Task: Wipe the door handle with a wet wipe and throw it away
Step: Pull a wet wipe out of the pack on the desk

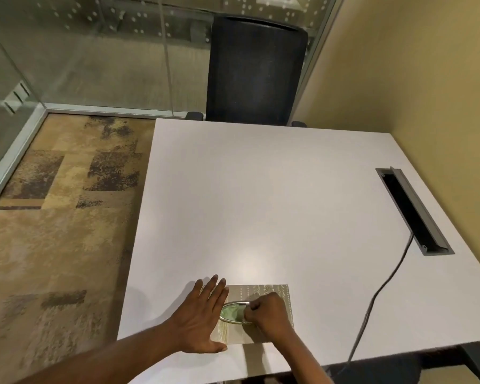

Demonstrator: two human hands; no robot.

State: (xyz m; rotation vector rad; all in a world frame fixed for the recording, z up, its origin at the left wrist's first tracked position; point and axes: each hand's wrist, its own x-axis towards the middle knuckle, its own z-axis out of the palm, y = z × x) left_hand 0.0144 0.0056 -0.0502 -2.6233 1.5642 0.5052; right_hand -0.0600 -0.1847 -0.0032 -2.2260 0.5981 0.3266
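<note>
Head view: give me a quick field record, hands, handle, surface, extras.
left hand: flat, fingers spread, pressing the panel's left side
right hand: closed at the door handle; wipe not clearly visible
panel: patterned sample board, near table edge
table: white, with cable slot and cable
chair: black, at far side
</note>
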